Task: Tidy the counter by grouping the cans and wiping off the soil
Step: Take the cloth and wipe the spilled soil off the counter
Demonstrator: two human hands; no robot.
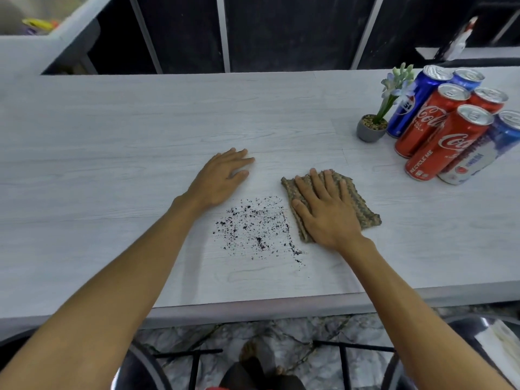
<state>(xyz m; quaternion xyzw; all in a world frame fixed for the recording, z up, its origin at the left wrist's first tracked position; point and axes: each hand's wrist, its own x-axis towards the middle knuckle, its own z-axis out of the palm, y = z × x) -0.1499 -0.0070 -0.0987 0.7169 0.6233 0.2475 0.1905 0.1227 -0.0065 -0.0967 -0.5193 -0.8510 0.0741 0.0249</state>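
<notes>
1. Biggest thing first: the counter [140,122], a long pale wood-grain top that runs across the whole view. Its near edge is right in front of the person and its far edge sits against dark panels with light strips. Most of it is bare.
2. The cans [450,119] look done to me. Six or so, red and blue, stand packed together and touching at the far right corner. A small grey pot with a pale flower [372,125] sits just beside them on the left.
3. The wiping is what's left. The soil [256,226] is a loose scatter of dark crumbs near the near edge, about mid-counter, and it looks untouched so far.
4. The cloth [351,198], a folded brownish woven rag, lies flat just right of the soil, its left edge almost touching the crumbs.
5. The right hand [326,209] lies flat on the cloth with fingers spread, pressing down rather than pinching. I'd guess a sweep toward the soil comes next.
6. The left hand [222,175] rests palm down on bare counter just beyond the soil, fingers loosely together, holding nothing.
7. Room-wise: marbled floor below, dark stool frames, and another pale ledge at the far left.
</notes>
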